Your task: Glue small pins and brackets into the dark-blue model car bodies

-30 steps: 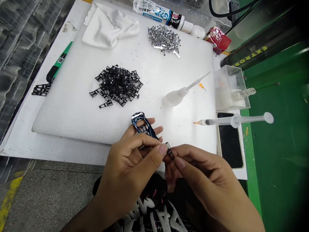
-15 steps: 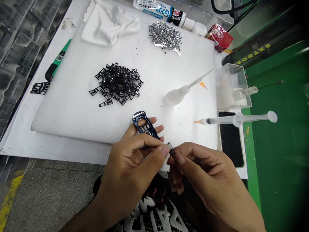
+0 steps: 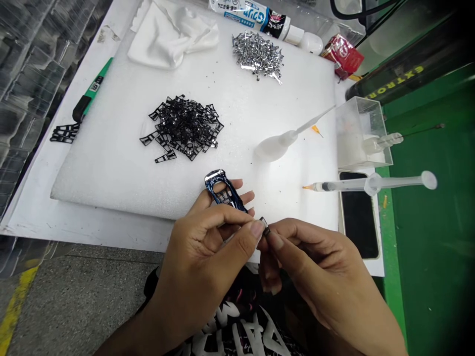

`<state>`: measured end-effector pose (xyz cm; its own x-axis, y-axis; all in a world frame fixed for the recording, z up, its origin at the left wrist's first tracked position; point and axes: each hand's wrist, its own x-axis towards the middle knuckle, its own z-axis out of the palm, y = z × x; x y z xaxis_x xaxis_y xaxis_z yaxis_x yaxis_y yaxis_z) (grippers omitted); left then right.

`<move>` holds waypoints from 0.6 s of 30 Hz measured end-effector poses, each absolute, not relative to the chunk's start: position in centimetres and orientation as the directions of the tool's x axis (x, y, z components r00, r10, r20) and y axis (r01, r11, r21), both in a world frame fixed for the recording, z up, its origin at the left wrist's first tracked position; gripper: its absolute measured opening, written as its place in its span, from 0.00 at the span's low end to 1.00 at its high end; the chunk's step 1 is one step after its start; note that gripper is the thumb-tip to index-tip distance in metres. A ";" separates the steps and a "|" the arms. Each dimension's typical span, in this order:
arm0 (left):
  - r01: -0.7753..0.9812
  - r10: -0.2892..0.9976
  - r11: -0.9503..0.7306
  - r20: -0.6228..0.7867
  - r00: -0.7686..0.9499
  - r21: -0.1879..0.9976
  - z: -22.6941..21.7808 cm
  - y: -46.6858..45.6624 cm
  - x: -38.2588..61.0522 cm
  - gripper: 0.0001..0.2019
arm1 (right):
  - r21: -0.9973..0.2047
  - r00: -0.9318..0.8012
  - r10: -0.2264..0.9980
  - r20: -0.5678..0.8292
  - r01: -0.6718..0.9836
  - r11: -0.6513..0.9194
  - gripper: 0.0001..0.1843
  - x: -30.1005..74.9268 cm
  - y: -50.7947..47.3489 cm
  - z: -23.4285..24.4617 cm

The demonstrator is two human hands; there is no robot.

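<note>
My left hand is closed around a small glossy blue toy car body, whose front end sticks up past the fingers. My right hand pinches a tiny dark part between thumb and forefinger, right against my left thumb tip at the car body's rear. Both hands hover over the front edge of a white foam pad. A heap of black window-frame parts lies on the pad ahead, with a heap of shiny silver parts farther back.
A squeeze bottle with a long nozzle and a syringe lie to the right, beside a clear plastic box and a phone. A white cloth, a glue tube and a green-handled tool are farther off.
The right hand's pinched dark part has shifted slightly up and closer against the left thumb; the view drifted a little. Otherwise both hands keep their hold.
</note>
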<state>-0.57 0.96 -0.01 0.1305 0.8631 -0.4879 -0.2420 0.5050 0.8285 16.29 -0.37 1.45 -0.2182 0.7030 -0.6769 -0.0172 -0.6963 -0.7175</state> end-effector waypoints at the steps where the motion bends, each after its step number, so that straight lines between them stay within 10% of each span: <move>1: -0.251 0.864 0.504 -0.488 0.125 0.827 0.0 1.0 -0.6 0.06 | -0.725 -0.233 0.707 -0.667 -0.013 -0.688 0.14 16.4 -0.4 1.5; 18: -0.252 0.866 0.500 -0.487 0.117 0.828 -0.2 1.2 -0.3 0.06 | -0.718 -0.226 0.705 -0.672 -0.034 -0.695 0.13 16.7 -0.6 1.1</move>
